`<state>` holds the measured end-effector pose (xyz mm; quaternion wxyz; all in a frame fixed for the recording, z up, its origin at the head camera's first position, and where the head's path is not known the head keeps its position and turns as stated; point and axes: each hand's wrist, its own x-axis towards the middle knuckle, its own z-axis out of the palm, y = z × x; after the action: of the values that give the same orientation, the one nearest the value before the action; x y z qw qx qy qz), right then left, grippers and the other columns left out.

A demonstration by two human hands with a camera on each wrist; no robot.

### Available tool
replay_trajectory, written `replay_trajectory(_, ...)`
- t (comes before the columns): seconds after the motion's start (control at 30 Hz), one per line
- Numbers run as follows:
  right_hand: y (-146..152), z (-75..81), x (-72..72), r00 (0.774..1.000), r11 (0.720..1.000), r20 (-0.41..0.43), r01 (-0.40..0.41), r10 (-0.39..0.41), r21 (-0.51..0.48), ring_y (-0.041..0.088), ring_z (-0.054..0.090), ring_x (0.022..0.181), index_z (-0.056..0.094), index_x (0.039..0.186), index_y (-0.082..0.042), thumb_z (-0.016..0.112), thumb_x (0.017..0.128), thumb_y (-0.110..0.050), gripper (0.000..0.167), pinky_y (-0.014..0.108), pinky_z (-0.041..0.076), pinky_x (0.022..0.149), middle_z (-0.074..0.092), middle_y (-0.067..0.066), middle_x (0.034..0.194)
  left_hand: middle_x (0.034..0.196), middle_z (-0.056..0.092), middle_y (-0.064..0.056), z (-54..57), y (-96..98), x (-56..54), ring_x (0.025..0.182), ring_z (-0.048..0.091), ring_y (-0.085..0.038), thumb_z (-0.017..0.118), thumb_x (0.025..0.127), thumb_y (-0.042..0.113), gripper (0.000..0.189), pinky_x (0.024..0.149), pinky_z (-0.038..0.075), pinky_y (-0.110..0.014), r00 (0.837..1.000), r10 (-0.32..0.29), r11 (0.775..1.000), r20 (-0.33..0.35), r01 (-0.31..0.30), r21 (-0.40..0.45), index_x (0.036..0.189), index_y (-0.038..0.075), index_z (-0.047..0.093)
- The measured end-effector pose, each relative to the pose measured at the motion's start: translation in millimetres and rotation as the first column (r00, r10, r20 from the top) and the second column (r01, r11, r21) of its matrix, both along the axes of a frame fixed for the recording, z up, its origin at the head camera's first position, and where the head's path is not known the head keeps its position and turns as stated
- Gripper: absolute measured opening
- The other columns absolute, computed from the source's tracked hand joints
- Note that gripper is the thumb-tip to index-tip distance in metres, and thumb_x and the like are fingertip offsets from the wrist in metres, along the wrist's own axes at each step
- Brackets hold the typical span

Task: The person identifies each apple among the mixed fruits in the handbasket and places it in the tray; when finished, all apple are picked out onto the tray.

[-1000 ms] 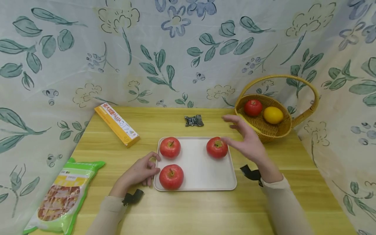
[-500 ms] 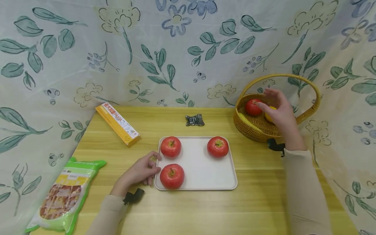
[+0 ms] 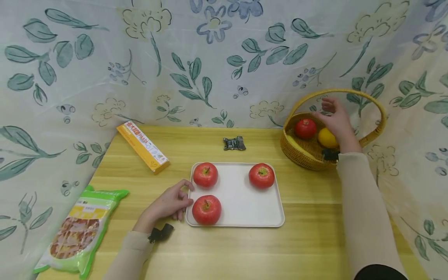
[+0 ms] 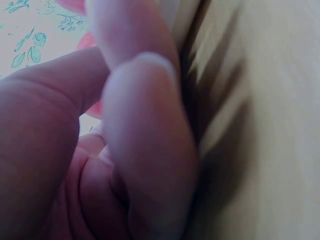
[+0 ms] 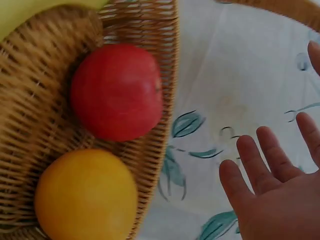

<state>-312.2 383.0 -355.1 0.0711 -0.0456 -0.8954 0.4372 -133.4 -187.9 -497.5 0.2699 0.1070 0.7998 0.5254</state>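
Observation:
My right hand [image 3: 336, 119] is raised over the wicker basket [image 3: 295, 157], fingers spread and holding nothing. Below it in the basket lie a red apple [image 5: 117, 92], a rounded yellow-orange fruit [image 5: 86, 196] and a long yellow fruit like a banana [image 3: 299, 147]. At the left edge of a white tray [image 3: 241, 206], my left hand [image 3: 169, 201] rests on the table with loosely bent fingers, the fingertips at the rim. Two red apples, one at the back left [image 3: 205, 175] and one at the front left [image 3: 206, 210], sit on the tray. Another apple [image 3: 261, 175] stands at its back right.
A small black wrapped packet [image 3: 235, 143] lies behind the tray. An orange pasta box [image 3: 142, 147] lies at the back left, and a green-edged food bag [image 3: 77, 235] at the front left. The basket's tall handle [image 3: 337, 91] arches near my right hand. Patterned cloth hangs behind.
My right hand has moved from beside the tray's back-right apple to the right and back, over the basket. The left hand and the apples stay in place.

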Motion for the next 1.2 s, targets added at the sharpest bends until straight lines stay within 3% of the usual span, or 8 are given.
replay_trajectory(0.17, 10.5, -19.4, -14.3, 0.998, 0.999, 0.030, -0.053, 0.052, 0.006, 0.045, 0.027, 0.159, 0.023, 0.169, -0.022, 0.073, 0.098, -0.049, 0.091, 0.065, 0.025, 0.129, 0.023, 0.019, 0.176, 0.077, 0.065, -0.007, 0.0, 0.5, 0.3, 0.048, 0.061, -0.016, 0.070, 0.102, 0.016, 0.038, 0.045, 0.051, -0.027, 1.000, 0.002, 1.000, 0.003, -0.002, -0.003, 0.133, 0.015, 0.050)
replay_trajectory(0.43, 17.9, -41.1, -20.7, 0.986, 0.993, 0.131, -0.108, 0.101, 0.051, 0.052, 0.020, 0.160, 0.012, 0.170, -0.012, 0.073, 0.099, -0.046, 0.100, 0.068, 0.019, 0.129, 0.015, 0.028, 0.175, 0.077, 0.065, -0.007, -0.3, 1.4, 0.0, 0.048, 0.061, -0.016, 0.071, 0.101, 0.017, 0.038, 0.045, 0.051, -0.027, 1.000, 0.004, 1.000, 0.011, -0.004, -0.002, 0.133, 0.015, 0.050)
replay_trajectory(0.73, 17.9, -51.8, -23.3, 0.978, 0.987, 0.160, -0.146, 0.133, 0.072, 0.055, 0.021, 0.158, 0.009, 0.170, -0.010, 0.070, 0.103, -0.034, 0.094, 0.070, 0.020, 0.128, 0.015, 0.032, 0.174, 0.078, 0.065, -0.007, -1.3, 1.1, -0.6, 0.048, 0.062, -0.016, 0.071, 0.101, 0.017, 0.038, 0.046, 0.051, -0.026, 1.000, 0.012, 1.000, 0.019, -0.012, -0.014, 0.133, 0.016, 0.050)
replay_trajectory(1.2, 11.9, -61.5, -31.8, 0.977, 0.980, 0.187, -0.127, 0.098, 0.151, 0.057, 0.027, 0.153, 0.009, 0.170, -0.009, 0.076, 0.099, -0.038, 0.102, 0.070, 0.023, 0.126, 0.019, 0.035, 0.171, 0.077, 0.065, -0.007, -2.7, -0.6, -1.8, 0.048, 0.062, -0.015, 0.070, 0.102, 0.017, 0.037, 0.045, 0.051, -0.027, 1.000, 0.017, 1.000, 0.007, -0.017, -0.011, 0.133, 0.015, 0.050)
